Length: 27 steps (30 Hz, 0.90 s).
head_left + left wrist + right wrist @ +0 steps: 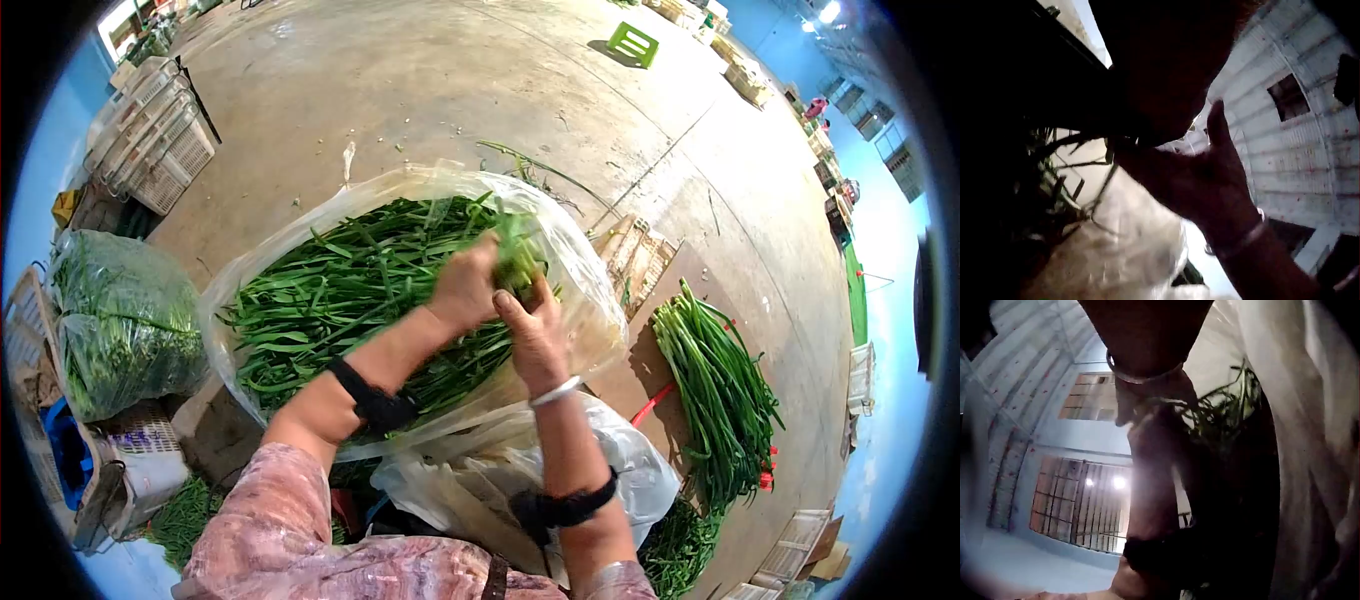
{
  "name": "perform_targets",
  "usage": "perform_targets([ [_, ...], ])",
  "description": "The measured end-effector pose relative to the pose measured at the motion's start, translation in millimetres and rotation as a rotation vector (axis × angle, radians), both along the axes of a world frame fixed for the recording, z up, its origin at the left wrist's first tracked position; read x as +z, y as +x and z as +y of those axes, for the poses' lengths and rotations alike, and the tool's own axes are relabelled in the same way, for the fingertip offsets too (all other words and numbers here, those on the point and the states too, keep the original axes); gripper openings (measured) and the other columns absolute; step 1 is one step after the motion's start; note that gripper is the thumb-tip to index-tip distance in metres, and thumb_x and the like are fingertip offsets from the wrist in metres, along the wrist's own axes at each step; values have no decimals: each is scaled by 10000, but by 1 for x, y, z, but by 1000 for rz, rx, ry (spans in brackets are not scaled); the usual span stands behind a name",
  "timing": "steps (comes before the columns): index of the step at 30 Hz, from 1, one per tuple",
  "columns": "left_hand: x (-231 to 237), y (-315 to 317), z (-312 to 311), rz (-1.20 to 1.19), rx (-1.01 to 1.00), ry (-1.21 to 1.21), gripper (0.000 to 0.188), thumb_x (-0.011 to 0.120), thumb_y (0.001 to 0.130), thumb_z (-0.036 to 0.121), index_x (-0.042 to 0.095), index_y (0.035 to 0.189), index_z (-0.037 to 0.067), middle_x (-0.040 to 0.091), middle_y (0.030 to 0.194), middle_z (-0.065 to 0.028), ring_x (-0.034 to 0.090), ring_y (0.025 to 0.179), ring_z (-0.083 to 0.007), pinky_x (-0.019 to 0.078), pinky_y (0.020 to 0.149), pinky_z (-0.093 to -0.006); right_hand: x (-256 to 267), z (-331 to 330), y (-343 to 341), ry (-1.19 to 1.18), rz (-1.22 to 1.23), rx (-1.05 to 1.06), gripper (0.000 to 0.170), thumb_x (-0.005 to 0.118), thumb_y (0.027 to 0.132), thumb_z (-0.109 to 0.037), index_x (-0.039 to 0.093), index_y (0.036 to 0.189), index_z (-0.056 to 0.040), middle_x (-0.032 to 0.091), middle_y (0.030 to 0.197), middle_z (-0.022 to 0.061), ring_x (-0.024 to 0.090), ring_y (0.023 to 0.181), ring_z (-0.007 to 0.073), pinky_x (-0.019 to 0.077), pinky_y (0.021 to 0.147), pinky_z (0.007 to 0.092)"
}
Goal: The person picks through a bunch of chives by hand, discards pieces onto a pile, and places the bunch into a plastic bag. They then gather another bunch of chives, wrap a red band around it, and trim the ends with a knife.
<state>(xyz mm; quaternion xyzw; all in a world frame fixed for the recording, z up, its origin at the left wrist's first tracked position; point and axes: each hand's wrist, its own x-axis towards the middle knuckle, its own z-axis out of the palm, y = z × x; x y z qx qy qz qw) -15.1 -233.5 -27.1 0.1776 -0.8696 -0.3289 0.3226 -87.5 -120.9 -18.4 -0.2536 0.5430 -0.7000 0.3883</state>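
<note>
Gripping a small green-stalk bunch (516, 264), we're over the right part of the open plastic bag (588, 300).
Our left hand (465, 288) is curled round the bunch; our right hand (540, 342) touches it, can't tell if clamped. Long leafy greens (340, 275) fill the bag; a bigger stalk pile (712, 395) lies right of it, bagged greens (125, 330) left.

Left hand (1160, 81) dark against light, reaching down from top; how its fingers lie hidden in shadow. Right hand (1200, 181) comes up from lower right, thumb raised apart from rest, far end meeting left hand's underside. Pale bracelet (1249, 237) round right wrist. Thin green stalks (1063, 187) jut out at left, partly lost in black. Crumpled pale plastic (1116, 244) below. Ribbed roof (1291, 162) behind, dark square panel (1288, 97) in it.
</note>
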Motion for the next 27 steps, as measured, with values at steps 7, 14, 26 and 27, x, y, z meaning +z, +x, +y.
perform_targets([
  [7,-33,16,40,-312,-486,-18,801,705,630,200,356,1285,-102,335,1320,-287,336,1264,-387,314,1063,-409,-81,18,6,-196,-699,-345,256,677,845,-166,611,1062,-47,641,944,46,612,844,169,509,752,312],
  [14,59,-2,-38,-406,-324,396,418,710,736,259,622,1030,-24,649,942,-174,635,916,-271,499,850,-366,-95,22,-3,-155,-781,-272,302,644,852,-207,602,1097,-36,657,982,79,639,849,195,537,762,343],
  [26,-15,-50,-33,-611,-265,-166,434,646,734,237,564,1108,32,597,882,-227,594,838,-364,476,755,-442,-77,26,0,-134,-711,-313,326,617,874,-200,563,1162,-58,635,1044,80,623,904,208,531,778,364],
  [27,0,-39,-23,-616,-272,-170,434,646,734,237,564,1108,32,597,882,-227,594,838,-364,476,755,-442,-74,25,1,-173,-706,-323,326,618,876,-206,566,1162,-59,630,1054,73,615,920,199,523,793,353],
])
